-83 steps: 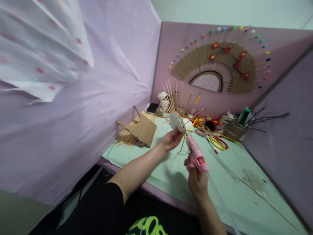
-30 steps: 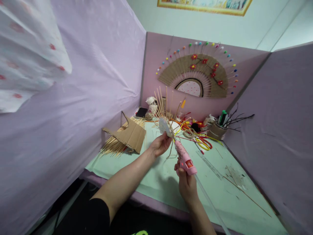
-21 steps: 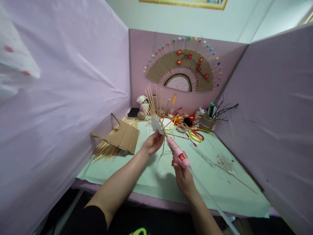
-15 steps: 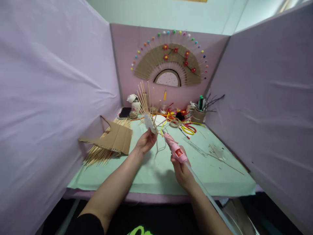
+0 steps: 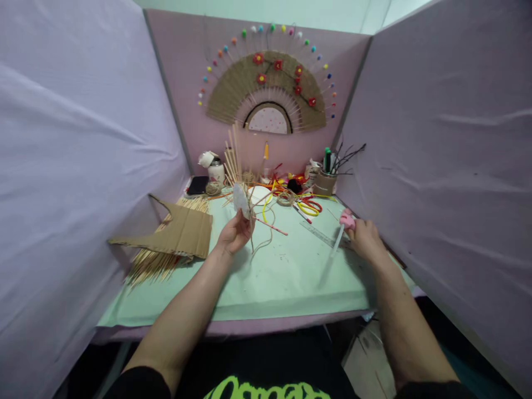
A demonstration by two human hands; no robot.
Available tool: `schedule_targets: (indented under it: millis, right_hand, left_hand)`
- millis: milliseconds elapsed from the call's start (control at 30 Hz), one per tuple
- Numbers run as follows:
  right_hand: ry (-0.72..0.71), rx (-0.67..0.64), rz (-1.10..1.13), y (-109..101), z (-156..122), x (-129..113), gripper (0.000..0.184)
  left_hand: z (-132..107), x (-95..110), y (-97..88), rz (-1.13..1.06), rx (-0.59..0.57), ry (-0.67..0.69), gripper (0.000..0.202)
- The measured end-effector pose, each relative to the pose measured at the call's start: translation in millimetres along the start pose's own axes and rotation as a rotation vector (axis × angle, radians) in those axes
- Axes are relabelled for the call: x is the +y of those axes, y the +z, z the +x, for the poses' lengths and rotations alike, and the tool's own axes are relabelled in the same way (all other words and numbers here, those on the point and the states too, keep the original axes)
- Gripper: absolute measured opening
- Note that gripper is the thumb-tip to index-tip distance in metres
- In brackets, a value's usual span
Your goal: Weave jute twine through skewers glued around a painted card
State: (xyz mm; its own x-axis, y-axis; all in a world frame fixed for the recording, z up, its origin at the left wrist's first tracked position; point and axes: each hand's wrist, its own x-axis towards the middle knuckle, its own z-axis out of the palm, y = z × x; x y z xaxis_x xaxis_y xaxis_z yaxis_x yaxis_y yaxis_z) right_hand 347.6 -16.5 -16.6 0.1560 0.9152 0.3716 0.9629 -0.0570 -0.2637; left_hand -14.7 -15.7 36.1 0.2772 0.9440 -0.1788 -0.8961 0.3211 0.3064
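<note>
There's the pale disc (image 5: 240, 200) up on edge, thin sticks (image 5: 236, 152) fanning towards twelve o'clock, pink glue gun (image 5: 347, 220) at its three, clear rod (image 5: 338, 239) pointing to seven.

Glue gun (image 5: 347, 219) is looking like plastic. Round disc (image 5: 240, 199) is showing a matt, papery face. Cardboard piece (image 5: 185, 230) is looking matt, rough-edged. Stick bundle (image 5: 154, 267) is reading bare wood.

only partial, illegible green lettering (image 5: 266, 390) on the black shirt (image 5: 266, 354)
</note>
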Motion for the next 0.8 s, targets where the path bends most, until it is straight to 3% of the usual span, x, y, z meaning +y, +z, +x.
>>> schedule_targets:
  millis: [100,200,300,367,400,467,567,700,800]
  right_hand:
    - [0.053,-0.163,-0.251,8,7,21,0.039]
    - [0.118,-0.229,-0.283,0,5,12,0.037]
    - [0.016,0.016,-0.054,-23,-6,-36,0.037]
    - [-0.194,0.072,0.296,-36,-19,-87,0.037]
    - [-0.299,0.008,0.482,-39,-25,-115,0.035]
    - [-0.46,-0.271,0.768,-36,-37,-168,0.032]
    - [-0.544,-0.533,1.021,-14,-46,-219,0.026]
    - [-0.39,-0.747,1.298,15,-47,-231,0.032]
    - [-0.285,-0.775,1.321,24,-46,-226,0.039]
  left_hand:
    - [1,0,0.4,0.019,0.044,0.022,0.029]
    - [2,0,-0.7,0.05,0.058,0.056,0.028]
    - [3,0,-4.0,0.082,0.032,0.076,0.026]
    - [4,0,-7.4,0.108,-0.003,0.108,0.024]
    - [4,0,-9.4,0.126,-0.021,0.12,0.022]
    - [6,0,-13.5,0.157,-0.061,0.151,0.017]
    - [8,3,-18.8,0.211,-0.11,0.192,0.011]
    - [9,6,-21.2,0.22,-0.169,0.199,0.01]
    - [7,6,-20.5,0.225,-0.181,0.17,0.013]
